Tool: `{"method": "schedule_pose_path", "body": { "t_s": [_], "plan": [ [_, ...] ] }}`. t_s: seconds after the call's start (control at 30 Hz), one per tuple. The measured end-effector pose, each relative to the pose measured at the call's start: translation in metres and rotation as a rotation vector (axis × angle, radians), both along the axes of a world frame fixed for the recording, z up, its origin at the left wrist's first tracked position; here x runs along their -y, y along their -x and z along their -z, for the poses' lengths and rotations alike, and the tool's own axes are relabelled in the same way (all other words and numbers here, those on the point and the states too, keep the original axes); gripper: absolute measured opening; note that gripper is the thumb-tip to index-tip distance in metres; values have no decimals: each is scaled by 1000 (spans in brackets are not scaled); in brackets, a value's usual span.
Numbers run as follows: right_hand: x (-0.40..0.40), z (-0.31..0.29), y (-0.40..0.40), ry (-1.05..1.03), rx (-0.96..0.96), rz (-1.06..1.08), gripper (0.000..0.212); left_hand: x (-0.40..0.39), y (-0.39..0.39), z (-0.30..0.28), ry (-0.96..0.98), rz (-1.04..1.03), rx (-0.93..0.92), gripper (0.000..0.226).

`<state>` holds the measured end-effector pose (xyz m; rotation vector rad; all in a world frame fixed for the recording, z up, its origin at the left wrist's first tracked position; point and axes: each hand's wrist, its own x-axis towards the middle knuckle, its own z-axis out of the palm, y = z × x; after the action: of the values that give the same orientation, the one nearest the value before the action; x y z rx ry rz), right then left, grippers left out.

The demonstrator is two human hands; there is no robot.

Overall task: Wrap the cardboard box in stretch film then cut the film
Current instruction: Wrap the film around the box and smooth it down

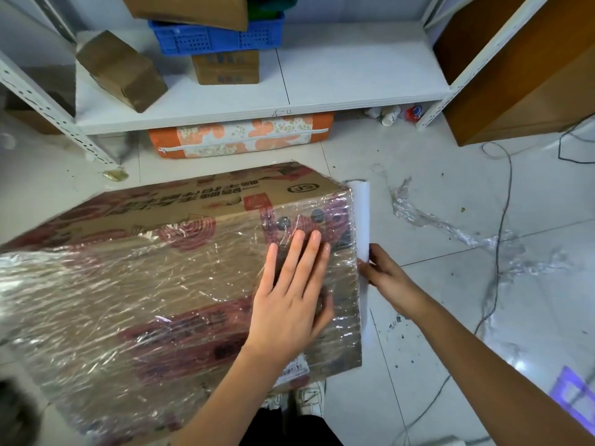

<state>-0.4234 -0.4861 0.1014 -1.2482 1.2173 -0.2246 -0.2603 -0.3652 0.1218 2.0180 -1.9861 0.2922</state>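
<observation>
A large printed cardboard box stands on the floor, with clear stretch film wrapped over its near face and wrinkled across it. My left hand lies flat on the filmed face near the box's right edge, fingers spread. A white roll of stretch film stands upright against the box's right corner. My right hand grips the roll at its lower end. The far top band of the box shows bare cardboard.
A crumpled strip of used film lies on the tiled floor to the right, beside cables. A white metal shelf stands behind the box with cardboard boxes and a blue crate. An orange floral bag lies under it.
</observation>
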Motion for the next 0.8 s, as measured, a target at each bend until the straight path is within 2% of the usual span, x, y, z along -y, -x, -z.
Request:
{"method": "schedule_pose_path", "body": {
  "t_s": [0.17, 0.27, 0.4, 0.47, 0.57, 0.67, 0.73, 0.8],
  "plan": [
    [-7, -3, -1, 12, 31, -41, 37, -23, 35, 25, -126, 379, 284, 84],
    [-6, -2, -2, 44, -18, -71, 29, -22, 38, 39, -225, 457, 431, 80],
    [-3, -1, -4, 50, -32, -82, 24, -19, 35, 42, -216, 482, 467, 73],
    [-3, 0, -5, 45, -22, -78, 22, -21, 35, 36, -196, 502, 417, 73],
    [-3, 0, -6, 24, 12, -47, 21, -15, 34, 10, -101, 371, 257, 73],
    [1, 1, -7, 10, 9, -63, 22, 18, 15, -28, 70, 41, 205, 65],
    [3, 3, -7, 3, -4, -73, 27, 43, -6, -39, 91, -139, 131, 63],
    [3, 5, -7, 13, -20, -77, 29, 58, -20, -37, 38, -184, 92, 65]
  ]
}}
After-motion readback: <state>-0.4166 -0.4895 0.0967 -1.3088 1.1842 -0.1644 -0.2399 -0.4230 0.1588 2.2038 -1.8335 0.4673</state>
